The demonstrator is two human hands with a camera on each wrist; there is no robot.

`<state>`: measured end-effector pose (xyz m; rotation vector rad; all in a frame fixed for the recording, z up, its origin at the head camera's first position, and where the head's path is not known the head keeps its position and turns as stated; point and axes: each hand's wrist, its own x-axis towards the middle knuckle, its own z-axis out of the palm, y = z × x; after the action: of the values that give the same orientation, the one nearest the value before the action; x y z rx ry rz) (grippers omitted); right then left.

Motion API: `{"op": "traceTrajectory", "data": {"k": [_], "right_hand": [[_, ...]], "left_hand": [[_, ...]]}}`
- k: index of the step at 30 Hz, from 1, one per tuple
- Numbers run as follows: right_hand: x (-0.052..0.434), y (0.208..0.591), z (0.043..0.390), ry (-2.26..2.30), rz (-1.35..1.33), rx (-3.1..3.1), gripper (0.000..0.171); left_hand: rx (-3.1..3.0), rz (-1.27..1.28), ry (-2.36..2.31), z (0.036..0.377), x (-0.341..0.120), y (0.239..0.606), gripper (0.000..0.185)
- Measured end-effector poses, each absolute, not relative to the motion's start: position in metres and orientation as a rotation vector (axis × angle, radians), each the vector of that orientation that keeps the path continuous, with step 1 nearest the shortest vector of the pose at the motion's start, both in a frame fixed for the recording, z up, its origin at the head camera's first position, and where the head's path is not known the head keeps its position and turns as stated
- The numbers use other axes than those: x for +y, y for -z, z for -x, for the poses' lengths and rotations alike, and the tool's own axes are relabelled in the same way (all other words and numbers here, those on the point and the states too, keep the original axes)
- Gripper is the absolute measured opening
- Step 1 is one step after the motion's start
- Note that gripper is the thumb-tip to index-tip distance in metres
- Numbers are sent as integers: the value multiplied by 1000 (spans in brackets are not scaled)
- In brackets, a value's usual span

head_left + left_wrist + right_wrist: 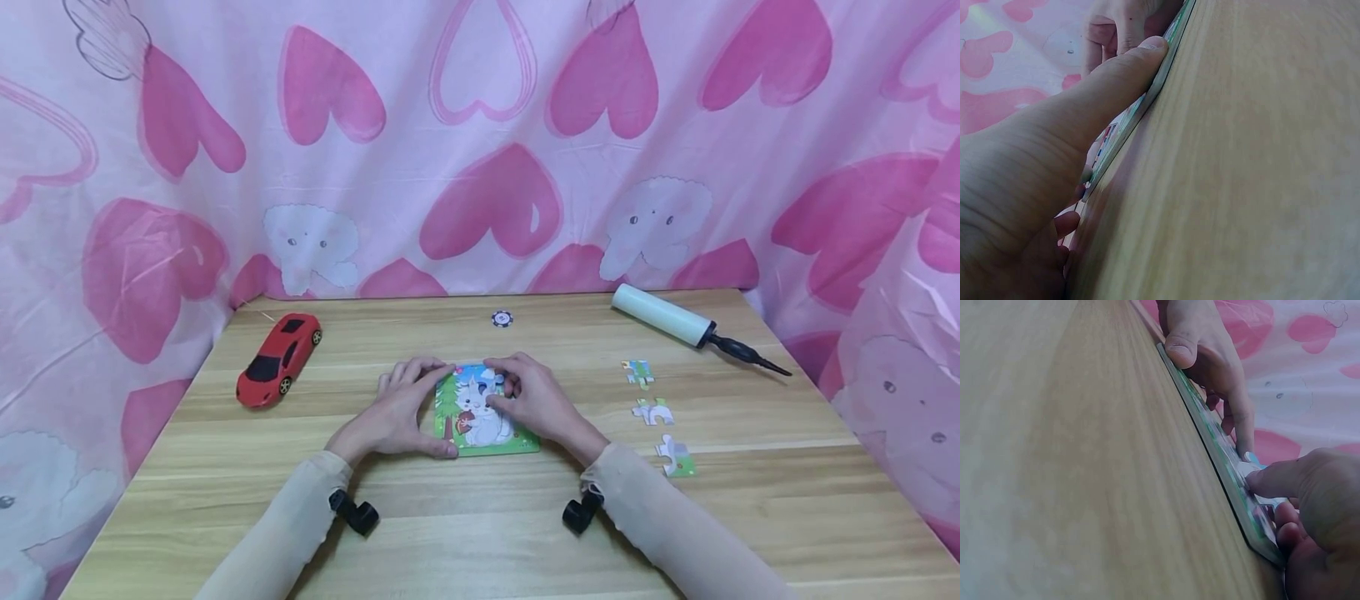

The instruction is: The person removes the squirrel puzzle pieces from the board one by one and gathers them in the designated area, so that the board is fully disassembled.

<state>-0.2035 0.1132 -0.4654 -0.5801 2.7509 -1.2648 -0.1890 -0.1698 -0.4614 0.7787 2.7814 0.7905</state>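
A small jigsaw board (483, 421) with a white cat picture lies flat at the middle of the wooden table (480, 533). My left hand (416, 406) grips its left side, with the thumb (1119, 75) against the near edge of the board (1141, 112) and the fingers at the far edge. My right hand (519, 392) is over the top right corner. There its thumb (1275, 478) and curled fingers pinch a pale blue puzzle piece (1252, 467) down onto the board (1222, 459). Three loose pieces (652, 412) lie in a row to the right.
A red toy car (278, 359) stands at the left of the table. A white hand pump (667, 317) with a black handle lies at the back right, and a poker chip (502, 318) at the back middle. A pink heart-print cloth (480, 142) hangs behind and at both sides.
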Motion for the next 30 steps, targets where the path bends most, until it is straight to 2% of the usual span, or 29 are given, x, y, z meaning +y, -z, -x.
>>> {"op": "traceTrajectory", "data": {"k": [12, 30], "right_hand": [[114, 466, 203, 1338, 555, 2731, 61], [113, 465, 203, 1357, 636, 2689, 52]], "left_hand": [[2772, -776, -801, 188, -170, 459, 129], [2780, -779, -802, 188, -170, 460, 128]]}}
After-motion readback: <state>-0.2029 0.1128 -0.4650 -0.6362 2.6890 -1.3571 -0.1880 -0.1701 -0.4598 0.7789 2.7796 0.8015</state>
